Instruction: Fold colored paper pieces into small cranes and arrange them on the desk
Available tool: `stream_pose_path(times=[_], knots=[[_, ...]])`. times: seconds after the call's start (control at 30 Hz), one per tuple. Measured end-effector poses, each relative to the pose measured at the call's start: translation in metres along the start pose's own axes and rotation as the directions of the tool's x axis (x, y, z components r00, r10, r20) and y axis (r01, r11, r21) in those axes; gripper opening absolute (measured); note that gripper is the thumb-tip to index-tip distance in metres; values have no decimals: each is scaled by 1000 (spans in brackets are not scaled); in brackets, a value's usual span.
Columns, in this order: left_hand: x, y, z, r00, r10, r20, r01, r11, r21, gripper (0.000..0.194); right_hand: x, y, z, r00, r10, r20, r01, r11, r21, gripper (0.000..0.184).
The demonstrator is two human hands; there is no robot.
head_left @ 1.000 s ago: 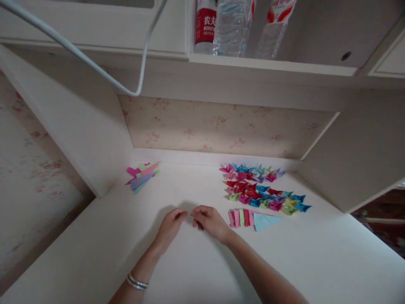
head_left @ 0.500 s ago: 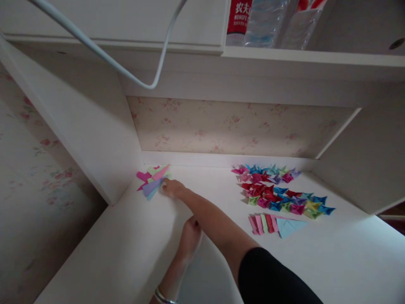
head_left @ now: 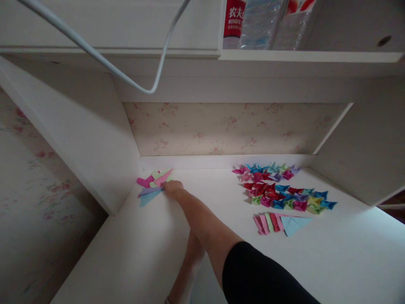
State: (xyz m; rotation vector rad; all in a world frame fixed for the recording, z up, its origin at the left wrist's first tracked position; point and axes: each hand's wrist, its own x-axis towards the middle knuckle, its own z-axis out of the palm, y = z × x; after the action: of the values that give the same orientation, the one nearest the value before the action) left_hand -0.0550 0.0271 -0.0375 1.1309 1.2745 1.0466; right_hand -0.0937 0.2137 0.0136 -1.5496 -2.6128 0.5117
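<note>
My right hand (head_left: pixel 172 188) reaches far across to the back left corner of the white desk (head_left: pixel 152 249). Its fingers are curled together on the edge of a small fanned stack of coloured paper sheets (head_left: pixel 151 184), pink, green, purple and blue. Only my left forearm (head_left: pixel 189 266) shows, low under the right arm, which hides the left hand itself. At the right lie several small folded paper pieces (head_left: pixel 278 190) in red, blue, pink and green. In front of them sits a short row of folded strips (head_left: pixel 268 222) with a light blue triangle (head_left: pixel 292 223).
White side panels close the desk recess on the left (head_left: pixel 79 139) and right (head_left: pixel 363 152), with flowered wallpaper (head_left: pixel 221 128) behind. A shelf (head_left: pixel 300 57) overhead holds plastic bottles (head_left: pixel 259 21). A white cable (head_left: pixel 126 76) hangs down from above.
My right hand left the spot by my left hand and stretched to the paper stack at the back left. The stack's sheets have shifted slightly under its fingers. The left hand slipped out of sight.
</note>
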Motion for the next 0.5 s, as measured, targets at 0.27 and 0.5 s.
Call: stream_pose_path(times=[0.27, 0.5], knots=[[-2, 13, 9, 984, 133, 120, -154, 970, 187, 24, -50, 15, -2, 985, 34, -170, -5, 986, 166, 26], [-5, 23, 16, 976, 198, 94, -210, 969, 134, 22, -105, 30, -15, 931, 139, -337, 94, 802, 590, 32]])
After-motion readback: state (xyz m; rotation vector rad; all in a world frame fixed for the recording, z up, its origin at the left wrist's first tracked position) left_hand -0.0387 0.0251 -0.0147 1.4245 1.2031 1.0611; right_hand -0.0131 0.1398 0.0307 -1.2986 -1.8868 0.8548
